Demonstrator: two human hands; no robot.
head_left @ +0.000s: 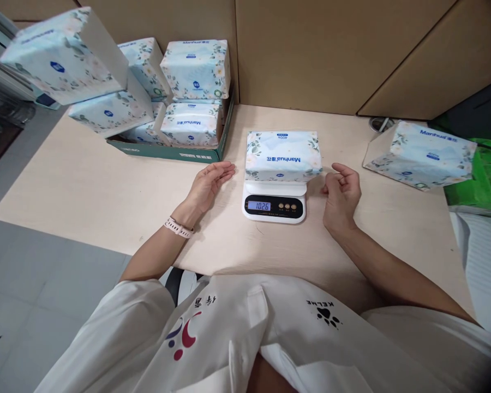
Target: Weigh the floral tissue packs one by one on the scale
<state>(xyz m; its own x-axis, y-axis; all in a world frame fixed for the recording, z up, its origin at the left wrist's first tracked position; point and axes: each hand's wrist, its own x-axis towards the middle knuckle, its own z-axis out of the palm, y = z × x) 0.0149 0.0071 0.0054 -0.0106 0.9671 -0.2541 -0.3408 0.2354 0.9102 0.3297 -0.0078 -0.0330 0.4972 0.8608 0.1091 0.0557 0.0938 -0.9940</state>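
A pack of tissues (284, 155) in floral blue-and-white wrapping rests on a white digital kitchen scale (275, 208), whose lit display appears to read 102.6. To the left of the pack, my left hand (210, 184) lies at the table with fingers stretched out, apart from pack and scale, holding nothing. On the other side my right hand (341, 196) is near the pack's right end, its fingers loosely curled and spread a little, with nothing visible in them. Whether a right fingertip touches the pack is hard to see.
A green shallow carton (167, 154) at the back left holds several tissue packs, with more packs (65, 60) stacked at its left. Another tissue pack (423, 155) stands at the right, beside a bright green package (483, 177). Brown panels (294, 54) close off the table's back.
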